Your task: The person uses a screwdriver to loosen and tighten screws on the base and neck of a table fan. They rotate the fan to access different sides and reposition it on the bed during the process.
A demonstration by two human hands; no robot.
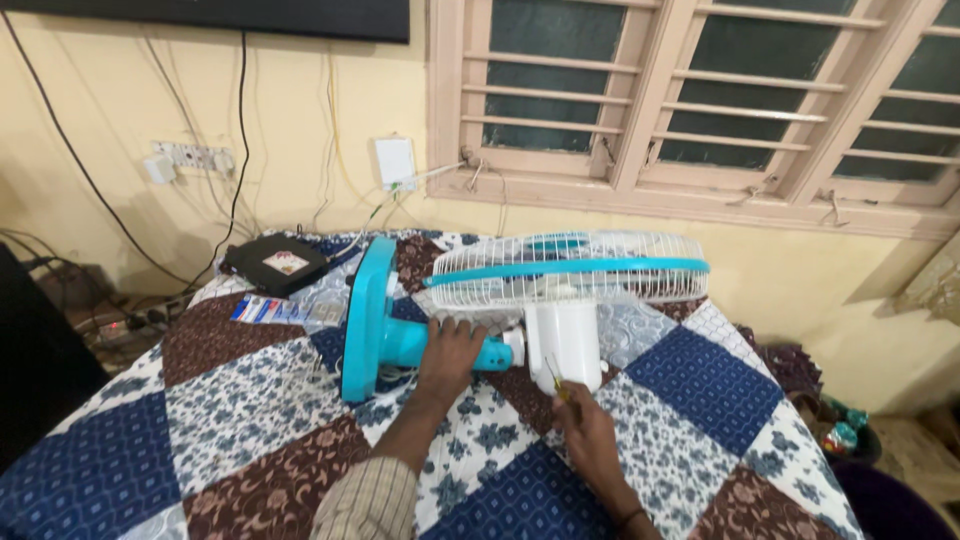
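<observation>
head view: your left hand (450,352) is wrapped around the teal stem (440,345) of the fan (520,300), which lies on its side on the quilt (250,420). your right hand (585,425) is closed on a small screwdriver (553,378), tip touching the white motor housing (565,340) of the fan. keep the stem pinned so the fan can't roll, and hold the driver straight on the screw, pressing as you turn. the grille (570,268) is behind the housing, the round base (365,320) left of the stem, a black box (275,263) beyond the base.
</observation>
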